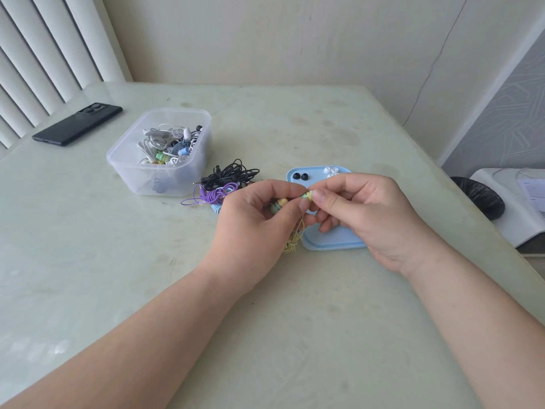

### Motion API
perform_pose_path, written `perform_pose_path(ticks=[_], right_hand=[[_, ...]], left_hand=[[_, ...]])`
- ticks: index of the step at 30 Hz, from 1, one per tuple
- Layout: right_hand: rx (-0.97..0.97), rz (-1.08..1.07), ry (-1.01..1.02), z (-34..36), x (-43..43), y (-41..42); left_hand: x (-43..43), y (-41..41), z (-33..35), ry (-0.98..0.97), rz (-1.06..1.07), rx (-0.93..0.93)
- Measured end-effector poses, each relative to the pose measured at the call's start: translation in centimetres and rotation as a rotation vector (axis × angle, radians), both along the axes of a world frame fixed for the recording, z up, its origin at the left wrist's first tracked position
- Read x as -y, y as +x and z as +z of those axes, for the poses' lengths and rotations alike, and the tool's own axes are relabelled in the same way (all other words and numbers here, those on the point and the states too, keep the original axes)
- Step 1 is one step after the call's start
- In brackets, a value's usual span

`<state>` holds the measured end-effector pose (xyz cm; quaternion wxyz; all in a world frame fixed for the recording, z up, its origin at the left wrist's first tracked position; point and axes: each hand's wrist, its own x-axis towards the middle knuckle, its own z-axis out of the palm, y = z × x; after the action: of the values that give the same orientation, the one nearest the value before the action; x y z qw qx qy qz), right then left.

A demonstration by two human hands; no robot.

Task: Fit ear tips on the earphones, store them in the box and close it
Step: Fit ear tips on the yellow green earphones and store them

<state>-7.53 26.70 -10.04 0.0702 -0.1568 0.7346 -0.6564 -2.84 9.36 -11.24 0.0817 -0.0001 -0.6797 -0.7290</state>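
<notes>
- A flat black phone (77,124) lies far left on the pale green table (88,231).
- A clear plastic box (134,175) stands open with tangled white and blue earphones inside.
- Black cords (234,172) and purple cords (218,195) lie just beside the box.
- The left hand (259,219) holds yellow and green earphones (278,204) in curled fingers.
- The right hand (362,208) pinches one bud, above the light blue plastic lid (336,239).
- Two black ear tips (300,176) and small white ear tips (331,171) sit on the lid.
</notes>
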Motion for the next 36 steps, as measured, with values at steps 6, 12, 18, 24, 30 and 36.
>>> perform_pose_path(ticks=[6, 12, 18, 24, 30, 36], right_hand=[[-0.059, -0.024, 0.023, 0.1, -0.1, 0.2], [0.018, 0.007, -0.007, 0.8, -0.1, 0.4], [0.045, 0.180, 0.145, 0.8, 0.7, 1.7], [0.131, 0.067, 0.041, 1.1, 2.2, 2.7], [0.198, -0.131, -0.217, 1.6, 2.6, 2.3], [0.156, -0.198, -0.225, 2.6, 4.3, 1.9]], left_hand=[[0.1, 0.0, 0.0, 0.020, -0.009, -0.002], [0.1, 0.3, 0.4, -0.009, 0.037, -0.019], [0.7, 0.3, 2.5, 0.154, 0.116, -0.028], [1.3, 0.5, 3.2, 0.196, 0.125, 0.037], [1.3, 0.1, 2.9, 0.038, 0.123, 0.054], [2.0, 0.1, 3.7, -0.094, 0.004, 0.095]])
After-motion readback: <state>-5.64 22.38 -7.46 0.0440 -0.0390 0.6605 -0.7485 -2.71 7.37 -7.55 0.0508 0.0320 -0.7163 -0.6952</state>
